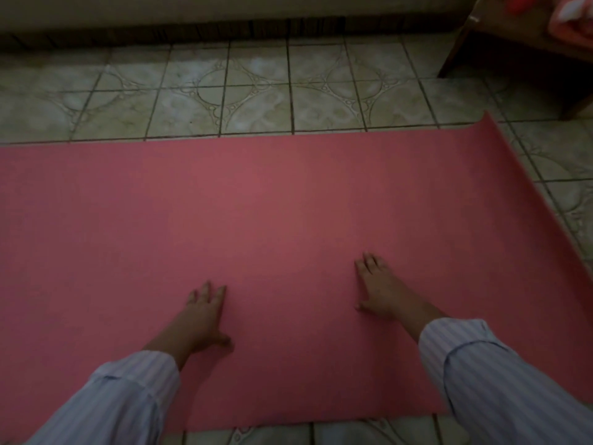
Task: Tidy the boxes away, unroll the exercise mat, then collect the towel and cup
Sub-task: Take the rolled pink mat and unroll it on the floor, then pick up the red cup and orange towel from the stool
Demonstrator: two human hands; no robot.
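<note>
Head view, dim room, contents listed by size.

Tiled floor (256, 91): pale patterned tiles with dark grout, running under everything; a dark skirting band lies along the far wall.

Exercise mat (256, 203): pink, spread flat across the floor from the left edge of the picture to its right end, where the far corner (487, 118) curls upward off the tiles. Near edge lies just ahead of the person. No roll remains in sight on this side; the left end is out of frame.

Wooden furniture (513, 49): dark, upper right, standing apart from the mat, with something red and pink on it, too blurred to name.

Striped sleeves (500, 374): pale blue, both forearms reaching forward.

Left hand (205, 319): palm down, fingers spread flat on the mat, grasping nothing.

Right hand (378, 287): likewise flat and splayed, pressing the mat, holding nothing.

Step in hand, as judged: smoothing the unrolled mat. To do it well, sweep both palms outward toward the curled right end, press that corner down and hold it a moment so it lies against the tiles, keeping the long edge parallel to the grout lines.

Boxes, towel, cup: none in view; the collecting step appears not yet begun.

Writing, brands, labels: none legible anywhere.
</note>
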